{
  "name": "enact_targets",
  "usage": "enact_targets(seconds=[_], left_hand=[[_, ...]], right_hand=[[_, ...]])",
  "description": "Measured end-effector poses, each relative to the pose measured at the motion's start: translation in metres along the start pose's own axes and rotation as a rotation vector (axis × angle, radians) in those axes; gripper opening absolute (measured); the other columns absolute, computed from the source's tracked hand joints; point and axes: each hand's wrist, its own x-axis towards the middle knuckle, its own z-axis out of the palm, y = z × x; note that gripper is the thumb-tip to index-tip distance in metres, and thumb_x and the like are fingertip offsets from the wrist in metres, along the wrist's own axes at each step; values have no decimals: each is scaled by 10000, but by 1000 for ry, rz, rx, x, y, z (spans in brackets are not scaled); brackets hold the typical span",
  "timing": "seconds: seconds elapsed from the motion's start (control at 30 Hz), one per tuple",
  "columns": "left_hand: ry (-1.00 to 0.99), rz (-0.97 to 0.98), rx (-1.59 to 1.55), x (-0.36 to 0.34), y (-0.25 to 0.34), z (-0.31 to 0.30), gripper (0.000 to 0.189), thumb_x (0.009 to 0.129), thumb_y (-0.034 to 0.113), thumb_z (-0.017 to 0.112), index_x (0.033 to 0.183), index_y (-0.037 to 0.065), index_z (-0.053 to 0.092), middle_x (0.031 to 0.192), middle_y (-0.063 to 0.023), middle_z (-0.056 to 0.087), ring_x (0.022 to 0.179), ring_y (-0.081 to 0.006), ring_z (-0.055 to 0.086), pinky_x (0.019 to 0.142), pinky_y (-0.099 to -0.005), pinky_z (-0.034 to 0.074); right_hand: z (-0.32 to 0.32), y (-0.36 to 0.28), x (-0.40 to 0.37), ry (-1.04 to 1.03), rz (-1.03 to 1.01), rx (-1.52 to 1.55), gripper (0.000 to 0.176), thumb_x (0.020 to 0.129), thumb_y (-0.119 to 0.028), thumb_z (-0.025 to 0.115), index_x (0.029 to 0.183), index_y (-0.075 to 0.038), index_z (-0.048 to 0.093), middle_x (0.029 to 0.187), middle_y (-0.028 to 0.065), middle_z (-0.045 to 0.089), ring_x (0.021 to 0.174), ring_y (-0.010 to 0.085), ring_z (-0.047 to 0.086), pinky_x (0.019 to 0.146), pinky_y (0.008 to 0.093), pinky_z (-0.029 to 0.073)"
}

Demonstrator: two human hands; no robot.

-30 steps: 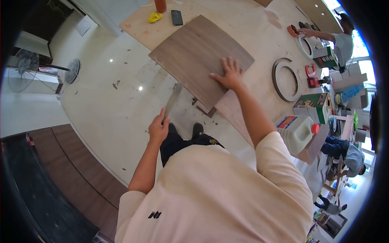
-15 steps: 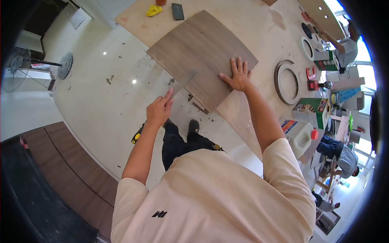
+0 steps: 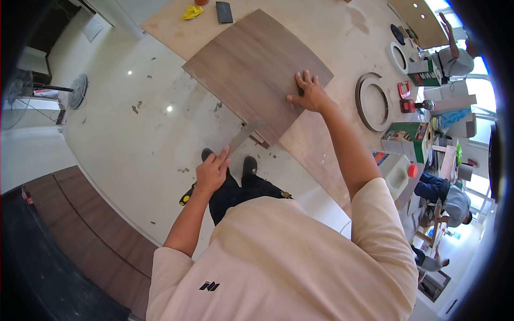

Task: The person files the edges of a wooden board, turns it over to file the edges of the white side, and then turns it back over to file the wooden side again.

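Observation:
My left hand is closed around a flat file with a black and yellow handle. An index finger lies along the grey blade, whose tip reaches the near edge of a brown wood-grain panel. The panel lies on the worktable, with its left side jutting past the table edge. Fingers spread, my right hand rests on the panel's right part.
A coiled edging strip, a red drill, a white jug and a green box stand right. A yellow cloth and dark block lie behind the panel. Scraps litter the floor. People work at right.
My left hand has moved slightly down and right with the file, whose tip shifted toward the panel's near corner. My right hand stays on the panel; the view has shifted slightly.

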Motion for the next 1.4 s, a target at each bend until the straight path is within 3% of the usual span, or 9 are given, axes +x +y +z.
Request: enact_targets(seconds=[0.27, 0.37, 0.5, 0.67, 0.77, 0.87, 1.13, 1.27, 1.4], left_hand=[[34, 153, 35, 61, 62, 41, 531, 903, 265, 702, 1414, 343, 580, 724, -46, 543, 569, -276, 593, 506, -394, 505], [84, 115, 56, 30, 28, 27, 529, 912, 282, 690, 1422, 352, 571, 741, -47, 556, 585, -278, 599, 504, -400, 501], [33, -4, 74, -7, -6, 17, 512, 928, 302, 668, 1427, 357, 566, 762, -50, 571, 620, -284, 615, 525, -408, 510], [-16, 126, 8, 56, 74, 50, 516, 929, 297, 665, 1435, 328, 568, 765, -53, 573, 621, -288, 614, 526, -408, 512], [87, 168, -19, 41, 58, 42, 517, 929, 286, 670, 1434, 322, 569, 755, -60, 563, 615, -286, 608, 522, -408, 508], [8, -10, 61, -12, 17, 23, 502, 934, 281, 670, 1424, 331, 574, 748, -67, 552, 610, -289, 607, 538, -411, 512], [91, 167, -5, 29, 68, 55, 539, 913, 237, 701, 1432, 306, 571, 722, -73, 540, 560, -298, 592, 500, -405, 497], [53, 22, 38, -15, 32, 40, 514, 931, 264, 684, 1431, 290, 570, 745, -74, 552, 574, -309, 589, 521, -411, 497], [39, 55, -17, -9, 46, 55, 527, 920, 259, 698, 1431, 287, 572, 749, -72, 555, 587, -302, 596, 526, -405, 500]], right_hand=[[-16, 15, 9, -181, -117, -164, 1013, 841, -448, 757, 1627, -284, 138, 1686, 163, 86, 1480, 534, 193, 1186, 535, 332], [-39, 3, -10, -238, -179, -240, 1108, 754, -377, 853, 1619, -318, 164, 1686, 156, 88, 1471, 533, 224, 1176, 529, 355], [-30, 8, -6, -180, -191, -253, 1190, 673, -388, 908, 1614, -335, 181, 1683, 150, 118, 1462, 517, 265, 1166, 516, 373], [-30, 14, -7, -139, -224, -275, 1225, 632, -409, 925, 1610, -352, 189, 1677, 148, 155, 1461, 504, 283, 1161, 496, 386], [-31, 13, -11, -141, -231, -280, 1234, 624, -426, 927, 1610, -354, 187, 1675, 154, 159, 1453, 500, 304, 1157, 485, 393], [-30, 11, -12, -123, -244, -305, 1239, 622, -449, 925, 1610, -359, 183, 1673, 160, 160, 1445, 499, 320, 1150, 479, 405], [-34, 8, -17, -112, -249, -274, 1229, 630, -401, 920, 1614, -330, 188, 1670, 175, 164, 1422, 529, 335, 1155, 488, 388], [-31, 8, -16, -128, -246, -283, 1223, 641, -401, 915, 1615, -337, 179, 1673, 169, 158, 1420, 528, 340, 1153, 488, 392], [-28, 8, -10, -121, -251, -354, 1239, 651, -518, 894, 1621, -339, 143, 1672, 174, 155, 1414, 498, 379, 1135, 481, 415]])
